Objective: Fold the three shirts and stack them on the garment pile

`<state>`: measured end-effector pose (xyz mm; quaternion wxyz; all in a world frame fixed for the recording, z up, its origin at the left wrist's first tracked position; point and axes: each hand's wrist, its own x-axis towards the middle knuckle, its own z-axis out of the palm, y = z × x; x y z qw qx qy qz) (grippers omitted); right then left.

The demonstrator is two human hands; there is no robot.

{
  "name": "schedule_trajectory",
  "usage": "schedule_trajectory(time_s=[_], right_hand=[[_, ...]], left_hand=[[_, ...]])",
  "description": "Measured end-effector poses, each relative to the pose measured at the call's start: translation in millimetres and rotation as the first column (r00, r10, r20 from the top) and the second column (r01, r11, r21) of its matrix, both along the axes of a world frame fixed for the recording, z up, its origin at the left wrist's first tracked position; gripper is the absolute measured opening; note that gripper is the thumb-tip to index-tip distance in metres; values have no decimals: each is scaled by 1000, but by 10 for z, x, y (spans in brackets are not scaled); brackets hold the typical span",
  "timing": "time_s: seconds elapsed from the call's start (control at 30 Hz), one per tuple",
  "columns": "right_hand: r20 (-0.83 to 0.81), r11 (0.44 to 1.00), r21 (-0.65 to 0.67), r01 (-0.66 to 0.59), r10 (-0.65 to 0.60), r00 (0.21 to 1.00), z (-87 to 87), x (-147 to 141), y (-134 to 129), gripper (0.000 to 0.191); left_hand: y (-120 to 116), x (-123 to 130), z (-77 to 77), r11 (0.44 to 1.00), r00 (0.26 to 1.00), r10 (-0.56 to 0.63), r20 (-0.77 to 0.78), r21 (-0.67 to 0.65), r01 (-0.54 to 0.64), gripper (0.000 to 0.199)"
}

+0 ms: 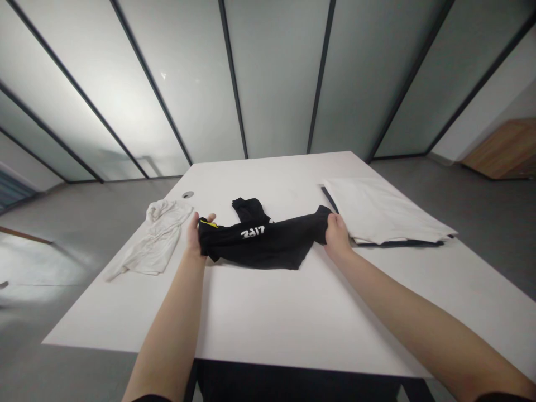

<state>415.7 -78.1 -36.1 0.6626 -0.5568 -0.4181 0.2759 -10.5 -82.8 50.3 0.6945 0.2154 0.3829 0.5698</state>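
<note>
Forearms outstretched over white table. My left hand and right hand closed, pinching opposite ends of black garment; soft, rumpled fabric pulled between them, resting on tabletop. Folded white cloth just beyond right hand; crumpled white cloth beside left hand. White lettering, yellow mark on black fabric.

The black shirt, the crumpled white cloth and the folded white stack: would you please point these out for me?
Black shirt (272, 245), head view, on its body.
Crumpled white cloth (157, 240), head view, on its middle.
Folded white stack (381, 209), head view, on its top layer.
</note>
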Motion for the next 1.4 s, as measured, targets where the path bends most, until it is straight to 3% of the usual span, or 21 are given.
schedule_trajectory(time_s=[0.1, 0.17, 0.2, 0.27, 0.3, 0.37, 0.47, 0.53, 0.6, 0.67, 0.73, 0.83, 0.9, 0.93, 1.03, 1.1, 1.17, 1.23, 1.3, 1.37, 1.4], right_hand=[[-8, 999, -6, 43, -43, 999, -20, -35, -14, 54], [2, 1000, -24, 19, -19, 1000, 14, -79, -59, 58], [12, 999, -35, -23, 24, 1000, 40, -107, -92, 61], [85, 986, -42, -160, 164, 983, 99, -173, -175, 70], [171, 970, -37, -240, 242, 955, 128, -211, -222, 77], [434, 923, -42, -383, 362, 825, 179, -292, -315, 85], [758, 862, -150, -484, 414, 504, 241, -408, -419, 70], [835, 849, -222, -479, 420, 357, 279, -463, -446, 46], [859, 857, -262, -443, 416, 298, 321, -489, -443, 27], [865, 876, -289, -386, 412, 287, 366, -487, -425, 26], [868, 899, -319, -299, 404, 290, 410, -465, -410, 26], [867, 917, -366, -158, 398, 299, 469, -419, -411, 24], [862, 919, -386, -78, 389, 325, 498, -390, -421, 21], [862, 922, -386, -39, 375, 342, 507, -378, -425, 21], [874, 931, -361, 52, 318, 368, 511, -352, -427, 50], [882, 931, -360, 59, 319, 348, 495, -343, -416, 60], [886, 930, -365, 29, 338, 317, 471, -336, -401, 48], [891, 934, -357, -1, 340, 302, 445, -329, -391, 31], [887, 939, -344, -16, 331, 322, 423, -319, -388, 23], [867, 940, -339, -24, 323, 379, 406, -304, -388, 19], [852, 941, -337, -33, 320, 414, 398, -294, -386, 18]], left_hand=[[-36, -5, -70, 918, 913, -390, -115, 26, 396, 60], [-4, 95, -135, 873, 854, -451, -259, 73, 482, 62], [21, 174, -165, 881, 848, -392, -358, 118, 457, 60], [59, 366, -212, 909, 816, -82, -572, 292, 296, 53], [64, 466, -228, 876, 739, 70, -670, 396, 275, 51], [33, 650, -247, 762, 523, 258, -812, 504, 407, 51], [-65, 842, -252, 613, 202, 346, -916, 383, 691, 53], [-110, 904, -254, 598, 54, 363, -930, 277, 752, 40], [-110, 914, -266, 627, -7, 357, -934, 234, 743, 17], [-68, 876, -288, 665, 41, 337, -941, 269, 697, 9], [2, 803, -314, 750, 174, 299, -938, 343, 566, 9], [130, 670, -334, 910, 497, 306, -812, 402, 98, 13], [207, 591, -320, 917, 711, 390, -585, 318, -242, 13], [237, 559, -304, 903, 780, 429, -455, 246, -353, 10], [273, 485, -246, 903, 877, 429, -216, 63, -426, 4], [247, 447, -215, 928, 903, 368, -222, 32, -371, 11], [189, 413, -197, 955, 885, 296, -361, 80, -287, 30], [107, 397, -187, 964, 742, 264, -616, 184, -190, 39], [21, 416, -179, 958, 454, 278, -846, 279, -66, 50], [-45, 478, -173, 933, 151, 337, -929, 351, 75, 72], [-65, 521, -173, 910, 48, 381, -923, 384, 156, 76]])
